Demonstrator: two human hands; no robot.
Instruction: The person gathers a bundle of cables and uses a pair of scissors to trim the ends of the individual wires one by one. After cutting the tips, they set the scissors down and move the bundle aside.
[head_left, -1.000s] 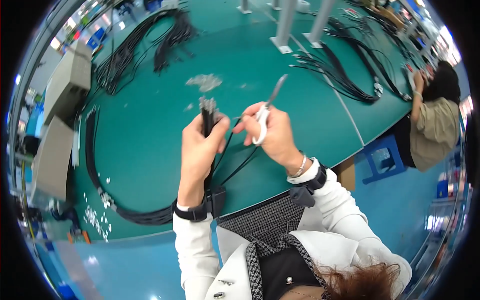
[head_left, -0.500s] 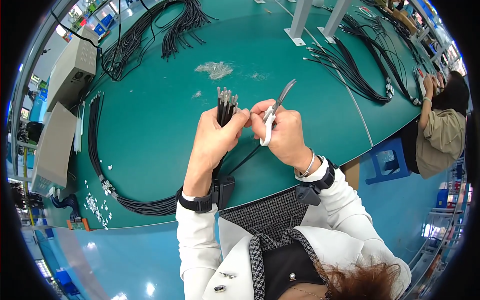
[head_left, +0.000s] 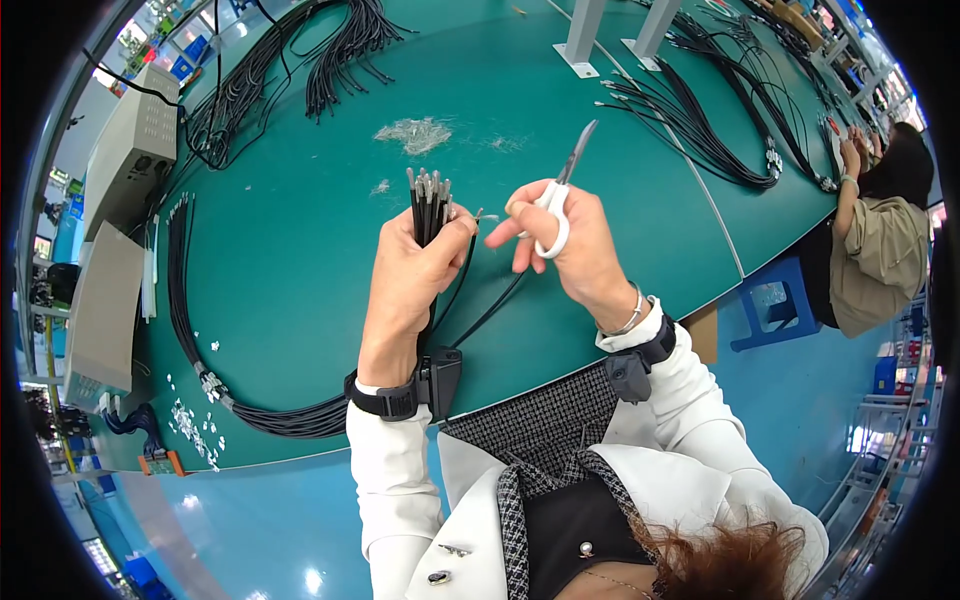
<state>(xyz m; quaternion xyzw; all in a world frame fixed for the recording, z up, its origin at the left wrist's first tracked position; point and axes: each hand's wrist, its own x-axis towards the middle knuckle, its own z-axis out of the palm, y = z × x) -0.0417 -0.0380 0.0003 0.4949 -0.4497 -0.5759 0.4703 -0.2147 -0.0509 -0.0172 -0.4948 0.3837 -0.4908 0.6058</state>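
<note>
My left hand [head_left: 408, 278] is closed round a bundle of black cables [head_left: 428, 212], whose silvery stripped ends point up. Between its thumb and finger one cable end [head_left: 482, 217] sticks out to the right, its thin pale strands spread. To the right, my right hand [head_left: 575, 240] holds white-handled scissors [head_left: 560, 205] by the handle, blades pointing up and away. Its index finger and the lower fingers reach out toward the cable end, apart from it. A loose black cable [head_left: 490, 310] runs down from between the hands toward my left wrist.
A pile of pale strand clippings [head_left: 414, 134] lies on the green table [head_left: 330, 230]. A tied cable harness [head_left: 180, 290] curves along the left, near white scraps [head_left: 192, 425] and beige machines [head_left: 104, 310]. More cables [head_left: 690, 125] lie far right, by metal posts [head_left: 582, 40]. Another person [head_left: 880, 240] sits at right.
My right hand has moved away from the left hand to the right, its fingers loosening from the cable end. The scissors now point more upright. The strands at that cable end now show.
</note>
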